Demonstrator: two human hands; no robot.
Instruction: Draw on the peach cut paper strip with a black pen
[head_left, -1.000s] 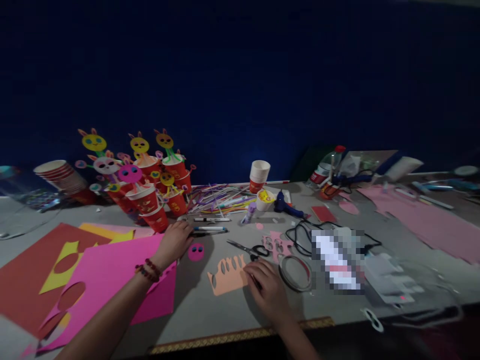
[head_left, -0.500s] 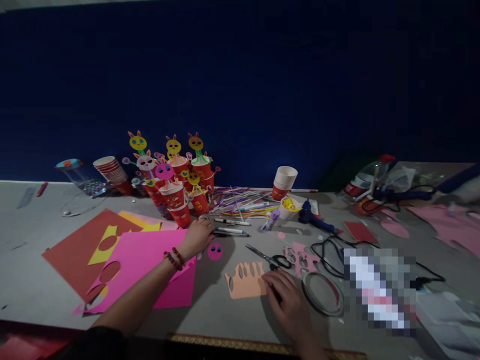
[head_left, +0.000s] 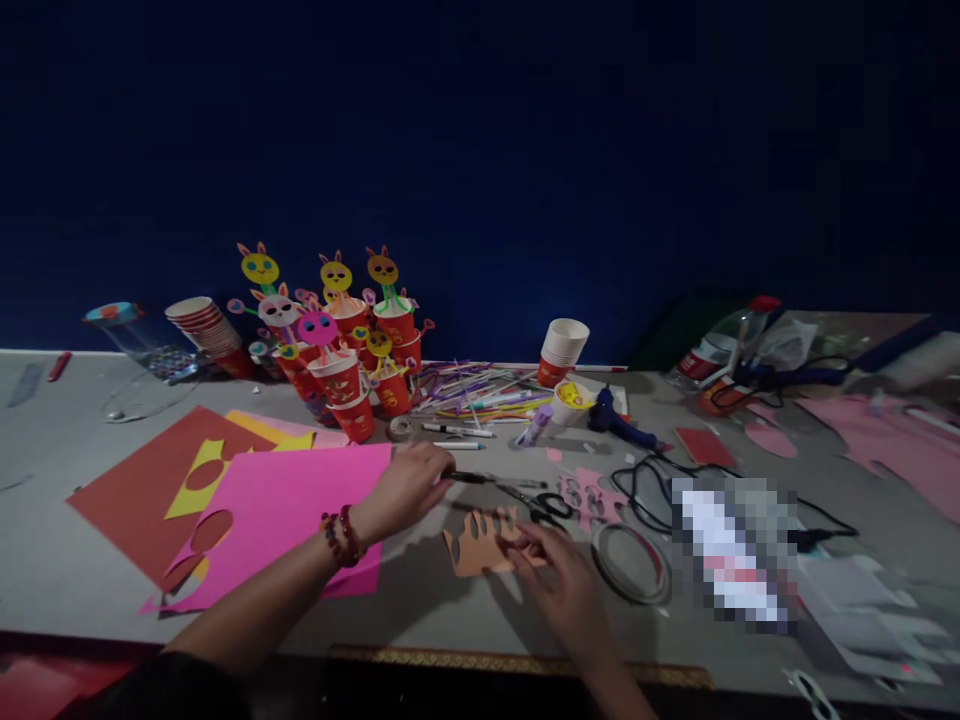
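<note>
My left hand [head_left: 409, 487], with a bead bracelet at the wrist, is closed around a dark marker pen [head_left: 480, 478] that it holds just above the table. My right hand [head_left: 559, 580] rests with its fingers pressed on an orange paper strip [head_left: 480, 540] with oval cut-outs, lying on the grey table [head_left: 450, 610]. Black-handled scissors [head_left: 536, 503] lie right behind the strip. A magenta sheet [head_left: 285, 500] with round holes lies under my left forearm.
Red paper cups with bunny faces [head_left: 337, 340] stand at the back left beside a pile of straws [head_left: 480, 392]. A cup stack [head_left: 562, 350], glue gun [head_left: 619, 425], black cable [head_left: 652, 490], tape ring [head_left: 630, 560] and pink paper [head_left: 885, 450] crowd the right.
My left hand has picked up a pen from beside the cups and carried it right toward the orange strip. The small magenta face is no longer visible. My right hand shifted onto the strip.
</note>
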